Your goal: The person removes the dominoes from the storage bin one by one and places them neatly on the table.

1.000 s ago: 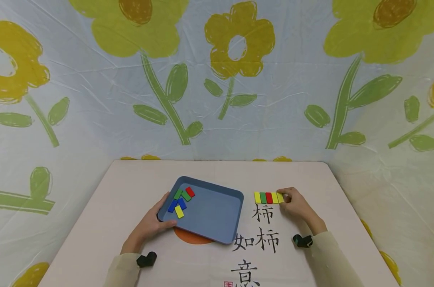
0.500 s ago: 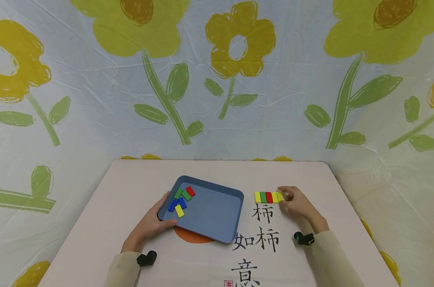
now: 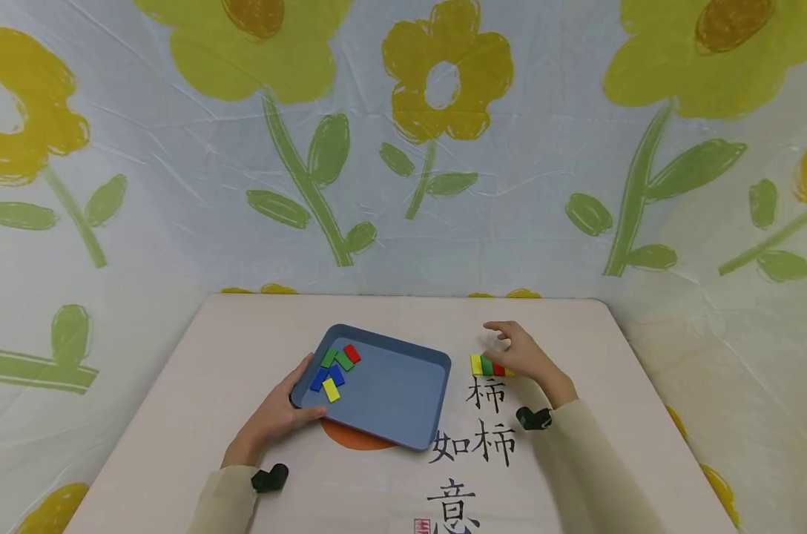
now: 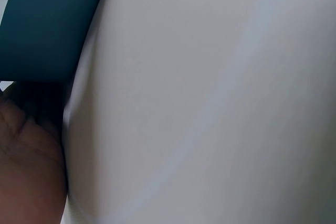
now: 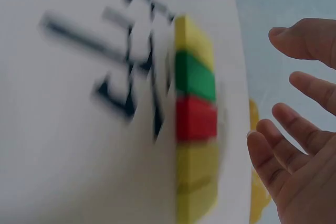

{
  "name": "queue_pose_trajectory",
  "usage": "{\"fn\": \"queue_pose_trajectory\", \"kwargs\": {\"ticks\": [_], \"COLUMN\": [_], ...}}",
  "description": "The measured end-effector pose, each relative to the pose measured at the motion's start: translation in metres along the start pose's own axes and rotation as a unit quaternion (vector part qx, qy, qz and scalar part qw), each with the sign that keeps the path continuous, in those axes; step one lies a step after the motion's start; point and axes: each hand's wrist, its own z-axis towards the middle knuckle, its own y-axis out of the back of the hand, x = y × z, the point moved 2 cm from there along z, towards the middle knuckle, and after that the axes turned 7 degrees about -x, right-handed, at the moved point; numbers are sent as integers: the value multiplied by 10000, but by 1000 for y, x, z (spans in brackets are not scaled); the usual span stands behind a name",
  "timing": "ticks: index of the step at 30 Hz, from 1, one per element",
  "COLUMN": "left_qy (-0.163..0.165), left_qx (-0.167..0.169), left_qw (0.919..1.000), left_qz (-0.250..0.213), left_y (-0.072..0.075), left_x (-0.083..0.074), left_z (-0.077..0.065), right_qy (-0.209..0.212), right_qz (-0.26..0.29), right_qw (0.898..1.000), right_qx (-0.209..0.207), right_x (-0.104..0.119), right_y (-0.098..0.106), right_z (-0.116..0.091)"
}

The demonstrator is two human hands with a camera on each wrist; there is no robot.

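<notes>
My left hand (image 3: 274, 417) grips the left end of a blue tray (image 3: 393, 393), its thumb along the near rim. In the left wrist view the tray's dark side wall (image 4: 50, 30) shows above the palm (image 4: 31, 166). Inside the tray lie several small tiles: green, red, blue and a yellow tile (image 3: 331, 390). To the right of the tray, coloured tiles stand side by side in a row, with a green tile (image 5: 195, 77) and a red tile (image 5: 197, 119) between yellow ones. My right hand (image 3: 526, 357) hovers over this row, fingers spread and holding nothing, and hides its right end.
Black brushed characters (image 3: 490, 443) and an orange patch (image 3: 357, 436) are printed on the pale table cover (image 3: 257, 326). Behind the table's far edge hangs a flower-printed cloth (image 3: 443, 259), which also lines both sides.
My right hand has let go of the yellow tile at the row's right end, lifted and moved left over the row. My left hand and the tray stay put.
</notes>
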Motion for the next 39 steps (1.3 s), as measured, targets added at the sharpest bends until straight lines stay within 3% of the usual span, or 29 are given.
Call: {"fn": "queue_pose_trajectory", "kwargs": {"ticks": [7, 16, 23, 30, 39], "left_qy": [61, 95, 131, 169, 147], "left_qx": [19, 25, 46, 61, 53], "left_qw": [10000, 9999, 9999, 9998, 9998], "left_qz": [47, 26, -27, -113, -130], "left_y": [1, 1, 1, 2, 3], "left_x": [-1, 2, -1, -4, -3], "left_z": [1, 2, 1, 0, -1], "right_qy": [461, 989, 1521, 1785, 1866], "right_qz": [449, 251, 22, -9, -597], "right_qw": [9970, 9909, 9816, 9723, 9630], "right_qx": [428, 881, 1151, 1506, 1851], "right_x": [45, 107, 142, 162, 162], "right_y": [-32, -72, -103, -135, -170], "right_z": [28, 49, 58, 63, 72]}}
